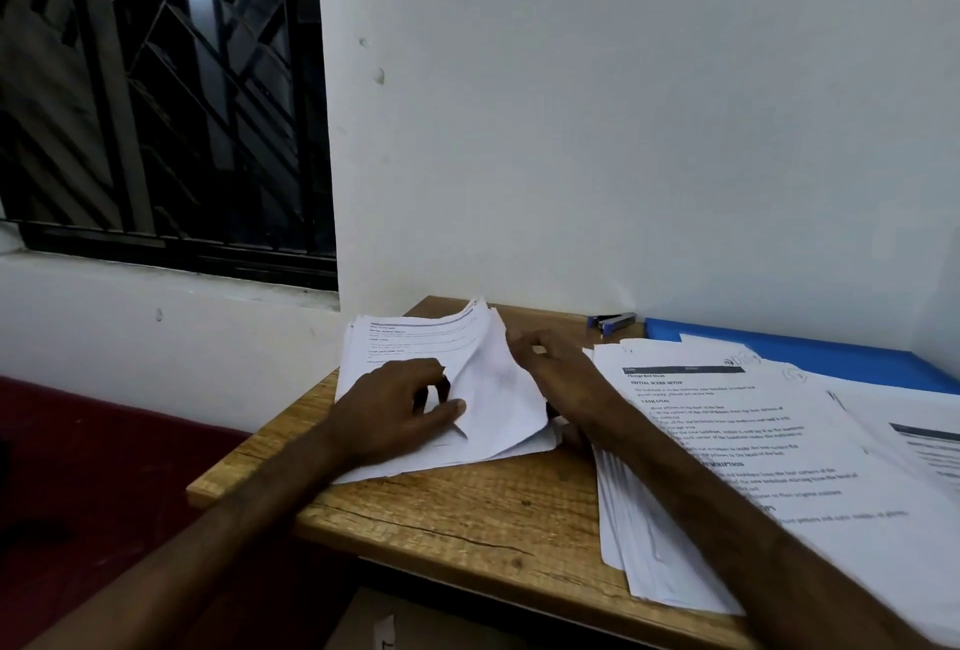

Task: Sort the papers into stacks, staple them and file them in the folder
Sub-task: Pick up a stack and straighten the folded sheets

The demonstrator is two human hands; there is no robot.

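Wooden table (467, 509) set against a white wall (623, 130), barred window (156, 93) at far left. The left stack of papers (410, 337) lies at the table's far-left corner, its upper sheets raised and folded over. The left hand (395, 405) rests on this stack, pinching a turned sheet (498, 389) between thumb and curled fingers. The right hand (550, 363) meets the raised sheets' right edge; whether it grips them cannot be told. The right stack (727, 441) lies fanned at right, overlapping the blue folder (831, 353). The stapler (613, 322) sits by the wall.
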